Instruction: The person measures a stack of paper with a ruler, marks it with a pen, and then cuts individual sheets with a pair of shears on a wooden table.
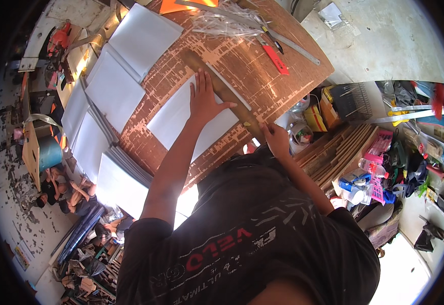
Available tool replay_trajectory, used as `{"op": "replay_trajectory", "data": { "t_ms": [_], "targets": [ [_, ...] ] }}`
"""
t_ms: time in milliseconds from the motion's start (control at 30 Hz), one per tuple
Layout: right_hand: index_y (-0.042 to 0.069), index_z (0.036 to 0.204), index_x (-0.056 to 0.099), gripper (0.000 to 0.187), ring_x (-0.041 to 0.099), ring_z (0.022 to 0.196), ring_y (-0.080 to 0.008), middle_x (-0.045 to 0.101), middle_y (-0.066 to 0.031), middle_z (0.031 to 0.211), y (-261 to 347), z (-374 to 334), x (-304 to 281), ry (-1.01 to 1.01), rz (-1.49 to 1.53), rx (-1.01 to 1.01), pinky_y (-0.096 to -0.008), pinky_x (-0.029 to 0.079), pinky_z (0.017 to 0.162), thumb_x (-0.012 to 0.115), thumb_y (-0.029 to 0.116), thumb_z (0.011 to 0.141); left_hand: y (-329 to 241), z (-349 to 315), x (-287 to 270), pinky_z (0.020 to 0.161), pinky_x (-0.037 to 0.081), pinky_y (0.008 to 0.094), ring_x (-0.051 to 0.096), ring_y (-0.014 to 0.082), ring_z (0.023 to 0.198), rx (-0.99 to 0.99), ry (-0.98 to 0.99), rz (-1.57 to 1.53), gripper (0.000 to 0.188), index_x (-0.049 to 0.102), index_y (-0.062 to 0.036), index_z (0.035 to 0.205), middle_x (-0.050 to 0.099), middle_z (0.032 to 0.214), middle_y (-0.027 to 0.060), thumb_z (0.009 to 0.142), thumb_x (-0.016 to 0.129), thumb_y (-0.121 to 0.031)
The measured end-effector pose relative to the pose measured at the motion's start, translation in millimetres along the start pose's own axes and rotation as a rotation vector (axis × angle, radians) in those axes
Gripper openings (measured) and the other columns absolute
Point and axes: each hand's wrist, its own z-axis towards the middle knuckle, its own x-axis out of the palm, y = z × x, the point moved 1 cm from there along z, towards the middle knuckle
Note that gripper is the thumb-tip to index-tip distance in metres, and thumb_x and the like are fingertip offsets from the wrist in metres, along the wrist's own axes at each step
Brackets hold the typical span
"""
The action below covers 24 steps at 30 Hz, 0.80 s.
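On the worn brown board tabletop (262, 96) lies a white sheet (173, 119), with a long dull-brown straightedge (224, 91) along its right side. My left hand (204, 104) presses flat, fingers stretched out, across the sheet and the straightedge. A narrow white strip (227, 84) shows on the straightedge's far side. By the near end of the straightedge, at the table edge, my right hand (277, 140) is closed in a pinch. What its fingers hold, if anything, is hidden.
Stacked white sheets (115, 91) cover the left side. Farther back lie clear plastic scraps (224, 20), a red-handled tool (275, 60), a black pen (272, 39) and a metal ruler (298, 50). Boards (333, 157) and a pink basket (379, 147) stand right. Other people (74, 193) sit at left.
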Motion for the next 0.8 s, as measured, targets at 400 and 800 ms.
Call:
{"op": "replay_trajectory", "data": {
  "t_ms": [400, 800],
  "targets": [
    [0.000, 0.079, 0.071, 0.060, 0.069, 0.067, -0.0380, 0.068, -0.0183, 0.068, -3, 32, -50, 0.427, -0.045, 0.069, -0.0448, 0.053, 0.067, 0.060, 0.056, 0.095, -23, -9, 1, 0.124, 0.010, 0.0581, -0.005, 0.0378, 0.157, -0.165, 0.129, 0.085, 0.124, 0.009, 0.0090, 0.157, -0.001, 0.167, 0.0266, 0.079, 0.077, -0.060],
    [0.005, 0.110, 0.063, 0.037, 0.066, 0.096, -0.0424, 0.063, -0.0226, 0.111, 86, 193, -95, -0.204, -0.370, -0.620, -0.0511, 0.054, 0.079, 0.074, 0.032, 0.086, -36, -3, -8, 0.121, 0.012, 0.0633, -0.007, 0.0423, 0.155, -0.241, 0.335, 0.126, 0.152, -0.004, 0.0098, 0.157, -0.010, 0.165, 0.0307, 0.061, 0.085, -0.068]
  ]
}}
